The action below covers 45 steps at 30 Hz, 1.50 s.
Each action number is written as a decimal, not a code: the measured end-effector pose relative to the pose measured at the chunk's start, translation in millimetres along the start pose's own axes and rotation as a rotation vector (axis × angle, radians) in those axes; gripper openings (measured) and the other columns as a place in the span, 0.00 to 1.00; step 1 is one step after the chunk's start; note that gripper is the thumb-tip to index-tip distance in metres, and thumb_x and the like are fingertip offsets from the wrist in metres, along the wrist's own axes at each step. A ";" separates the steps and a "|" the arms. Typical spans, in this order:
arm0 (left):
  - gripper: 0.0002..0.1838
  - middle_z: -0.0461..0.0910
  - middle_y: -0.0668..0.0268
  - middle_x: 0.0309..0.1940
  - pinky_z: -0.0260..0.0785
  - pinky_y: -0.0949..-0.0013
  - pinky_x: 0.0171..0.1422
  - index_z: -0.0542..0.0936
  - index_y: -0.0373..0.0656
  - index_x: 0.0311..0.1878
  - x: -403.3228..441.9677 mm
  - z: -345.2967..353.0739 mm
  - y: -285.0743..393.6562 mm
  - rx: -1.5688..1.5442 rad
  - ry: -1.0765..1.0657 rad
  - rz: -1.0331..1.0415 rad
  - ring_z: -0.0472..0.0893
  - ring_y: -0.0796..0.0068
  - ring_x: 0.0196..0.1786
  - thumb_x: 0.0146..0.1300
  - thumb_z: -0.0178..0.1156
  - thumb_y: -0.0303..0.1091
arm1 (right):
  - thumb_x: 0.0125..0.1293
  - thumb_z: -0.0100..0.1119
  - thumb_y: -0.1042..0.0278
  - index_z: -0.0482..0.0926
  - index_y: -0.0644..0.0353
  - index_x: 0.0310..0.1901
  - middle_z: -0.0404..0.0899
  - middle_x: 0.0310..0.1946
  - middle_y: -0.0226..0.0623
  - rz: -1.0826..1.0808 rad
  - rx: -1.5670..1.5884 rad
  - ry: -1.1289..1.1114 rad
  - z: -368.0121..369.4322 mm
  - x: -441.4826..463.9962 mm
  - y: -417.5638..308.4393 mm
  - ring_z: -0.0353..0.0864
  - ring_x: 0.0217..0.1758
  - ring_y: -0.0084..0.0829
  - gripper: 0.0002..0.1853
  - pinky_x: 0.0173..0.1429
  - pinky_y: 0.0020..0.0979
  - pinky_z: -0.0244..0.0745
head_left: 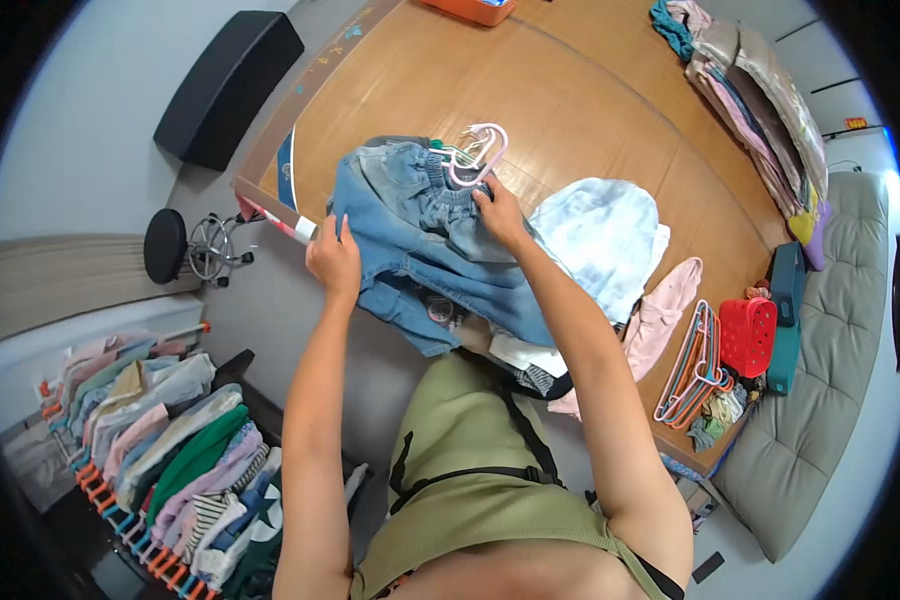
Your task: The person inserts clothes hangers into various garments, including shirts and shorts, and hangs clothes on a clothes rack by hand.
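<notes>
Blue denim jeans (400, 225) hang bunched over the near edge of the wooden table, on top of other garments. My left hand (334, 258) pinches the denim at its left side. At the gathered waistband, my right hand (498, 212) grips the cloth beside several hangers (482, 155) with pale pink and white hooks. Right of the jeans lies a white and pale blue garment (600, 235), partly behind my right forearm. Dark, white and striped clothes (530, 365) show below the denim.
The wooden table (580, 90) holds a pink garment (662, 315), loose hangers (688, 370), a red basket (748, 338) and stacked clothes (755, 125). A loaded clothes rack (120, 520) stands lower left, a round stool (165, 246) left, a grey sofa (820, 400) right.
</notes>
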<state>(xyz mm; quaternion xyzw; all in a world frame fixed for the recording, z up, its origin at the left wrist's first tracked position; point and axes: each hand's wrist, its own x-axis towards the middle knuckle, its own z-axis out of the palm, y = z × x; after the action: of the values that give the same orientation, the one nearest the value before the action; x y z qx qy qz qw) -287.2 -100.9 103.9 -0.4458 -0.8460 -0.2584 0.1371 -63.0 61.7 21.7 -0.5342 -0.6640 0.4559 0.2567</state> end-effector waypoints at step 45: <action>0.21 0.78 0.47 0.46 0.53 0.48 0.71 0.76 0.31 0.48 62.4 247.4 143.5 -0.285 -0.736 0.145 0.73 0.50 0.58 0.55 0.62 0.37 | 0.77 0.38 0.53 0.79 0.61 0.40 0.80 0.32 0.32 0.450 0.906 -0.081 30.8 151.5 29.6 0.75 0.34 0.22 0.23 0.41 0.25 0.73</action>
<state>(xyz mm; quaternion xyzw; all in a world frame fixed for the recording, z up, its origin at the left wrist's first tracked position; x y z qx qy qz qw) -204.3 147.5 -27.1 -0.5816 -0.7607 -0.1859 -0.2203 -119.5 194.8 -40.5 -0.4808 -0.2774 0.7625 0.3324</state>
